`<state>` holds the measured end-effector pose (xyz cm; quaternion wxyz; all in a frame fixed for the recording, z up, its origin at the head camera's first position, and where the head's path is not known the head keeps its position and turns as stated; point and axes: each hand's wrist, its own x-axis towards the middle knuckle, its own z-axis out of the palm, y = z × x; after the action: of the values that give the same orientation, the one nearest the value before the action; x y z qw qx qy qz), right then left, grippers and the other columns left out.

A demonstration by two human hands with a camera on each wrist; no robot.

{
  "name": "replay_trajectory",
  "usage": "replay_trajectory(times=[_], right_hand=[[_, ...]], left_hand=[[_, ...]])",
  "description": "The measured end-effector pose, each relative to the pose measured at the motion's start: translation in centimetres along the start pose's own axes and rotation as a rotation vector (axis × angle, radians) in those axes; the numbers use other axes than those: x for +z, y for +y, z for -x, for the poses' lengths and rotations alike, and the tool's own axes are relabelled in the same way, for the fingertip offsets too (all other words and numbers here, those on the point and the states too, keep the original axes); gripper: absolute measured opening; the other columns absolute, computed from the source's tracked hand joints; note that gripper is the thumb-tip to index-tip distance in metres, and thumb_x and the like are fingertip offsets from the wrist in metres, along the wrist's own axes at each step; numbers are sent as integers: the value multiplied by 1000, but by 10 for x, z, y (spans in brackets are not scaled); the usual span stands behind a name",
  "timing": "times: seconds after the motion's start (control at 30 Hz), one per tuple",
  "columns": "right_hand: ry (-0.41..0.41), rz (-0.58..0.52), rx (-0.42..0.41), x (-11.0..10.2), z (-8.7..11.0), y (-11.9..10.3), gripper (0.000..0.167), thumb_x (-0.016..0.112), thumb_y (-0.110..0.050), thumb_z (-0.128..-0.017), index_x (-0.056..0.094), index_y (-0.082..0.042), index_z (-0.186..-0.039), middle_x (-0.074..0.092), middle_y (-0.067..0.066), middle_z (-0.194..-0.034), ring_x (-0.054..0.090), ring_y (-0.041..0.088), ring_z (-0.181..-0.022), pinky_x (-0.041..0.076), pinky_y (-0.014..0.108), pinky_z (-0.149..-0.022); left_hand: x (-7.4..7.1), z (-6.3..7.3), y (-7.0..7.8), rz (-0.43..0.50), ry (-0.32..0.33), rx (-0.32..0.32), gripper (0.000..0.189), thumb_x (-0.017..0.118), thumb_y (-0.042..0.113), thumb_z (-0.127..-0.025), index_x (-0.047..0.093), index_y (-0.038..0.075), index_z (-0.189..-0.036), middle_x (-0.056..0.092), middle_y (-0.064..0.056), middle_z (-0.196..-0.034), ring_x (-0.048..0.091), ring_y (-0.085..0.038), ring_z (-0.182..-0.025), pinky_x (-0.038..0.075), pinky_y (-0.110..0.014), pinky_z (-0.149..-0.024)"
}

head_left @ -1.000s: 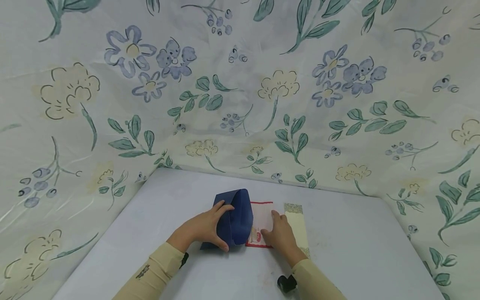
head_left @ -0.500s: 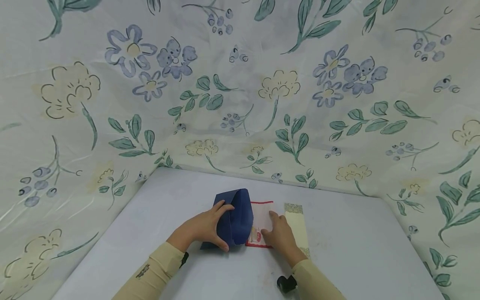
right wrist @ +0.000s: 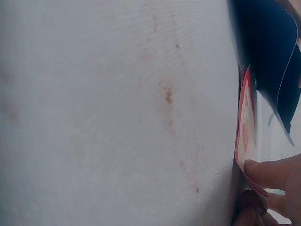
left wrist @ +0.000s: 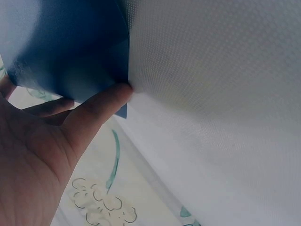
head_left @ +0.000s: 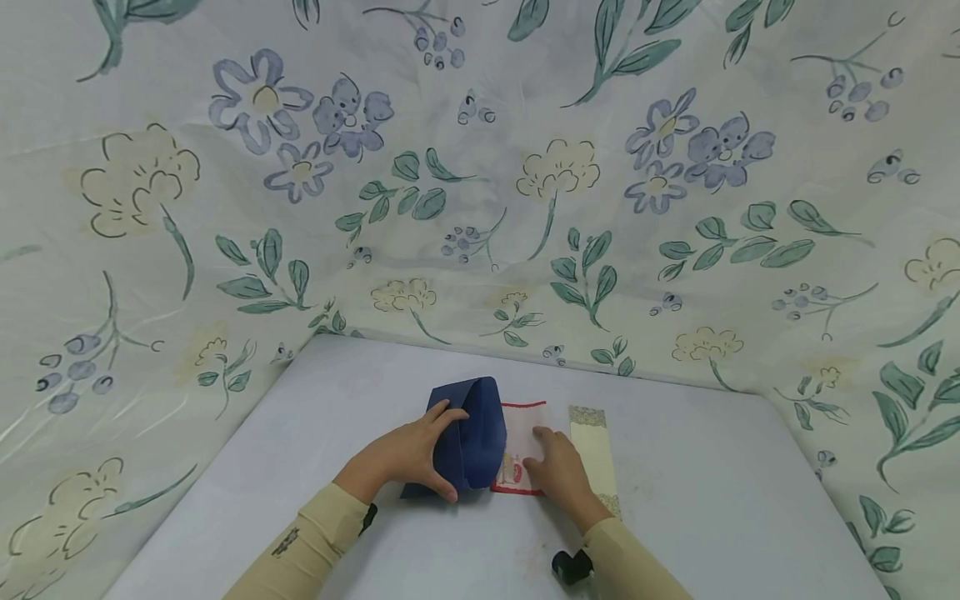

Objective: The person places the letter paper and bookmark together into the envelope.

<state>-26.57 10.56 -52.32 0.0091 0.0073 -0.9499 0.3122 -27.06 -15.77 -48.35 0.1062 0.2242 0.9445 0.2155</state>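
A dark blue paper envelope (head_left: pixel 484 437) stands partly raised over the table, its flap folded out toward the right. My left hand (head_left: pixel 408 454) holds it from the left, thumb along the near edge and fingers at the far one; in the left wrist view the thumb presses on the blue paper (left wrist: pixel 70 47). Just right of the flap lies a pale card with a red border (head_left: pixel 521 429) and a small red picture. My right hand (head_left: pixel 561 471) pinches its right edge, thumb on top and fingers beneath, and the card (right wrist: pixel 246 117) bends up there in the right wrist view.
A cream strip with glittery gold ends (head_left: pixel 591 450) lies on the white table (head_left: pixel 697 475), right of the card and partly behind the right hand. A floral cloth (head_left: pixel 480 208) hangs along the table's back and sides. A black wrist device (head_left: pixel 572 567) sits by the right sleeve.
My right hand's fingers have shifted slightly left, farther over the card's right edge. The left hand and the envelope have stayed in place.
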Motion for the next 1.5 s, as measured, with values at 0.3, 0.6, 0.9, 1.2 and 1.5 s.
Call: replay_trajectory(times=[0.3, 0.6, 0.9, 1.2, 1.5], right_hand=[[14, -39, 0, 0, 0, 2, 55, 80, -12, -88, 59, 1, -137, 61, 23, -132, 57, 40, -127, 44, 54, -106], [33, -70, -13, -1, 1, 4, 55, 76, -10, -90, 56, 2, -139, 58, 23, -138, 53, 40, -132, 42, 54, -109], [79, -57, -34, -1, 2, 4, 50, 73, -8, -93, 55, 2, -139, 60, 21, -136, 55, 38, -130, 44, 53, -108], [98, -90, -31, -4, 2, 5, 49, 71, -8, -94, 54, 2, -140, 59, 21, -136, 54, 38, -131, 43, 52, -108], [115, -95, -38, -6, 1, 6, 51, 68, -8, -96, 51, 3, -142, 59, 22, -135, 55, 38, -129, 43, 52, -108]], left_hand=[[0, 0, 1, 7, 6, -2, 120, 95, 59, -57, 32, 26, -154, 18, -22, -166, 47, -50, -135, 44, -62, -103], [0, 1, 1, -2, 10, -6, 119, 95, 59, -57, 33, 27, -153, 20, -22, -165, 48, -51, -133, 45, -63, -102], [-2, 1, 2, -4, 7, -2, 120, 95, 59, -57, 33, 26, -154, 19, -22, -165, 50, -51, -130, 46, -63, -101], [-3, 1, 0, -1, 3, -8, 121, 96, 59, -57, 32, 26, -155, 18, -21, -166, 47, -52, -133, 44, -64, -102], [-3, -1, -1, -1, 6, -5, 122, 95, 60, -56, 32, 26, -155, 18, -22, -166, 47, -51, -133, 44, -64, -102]])
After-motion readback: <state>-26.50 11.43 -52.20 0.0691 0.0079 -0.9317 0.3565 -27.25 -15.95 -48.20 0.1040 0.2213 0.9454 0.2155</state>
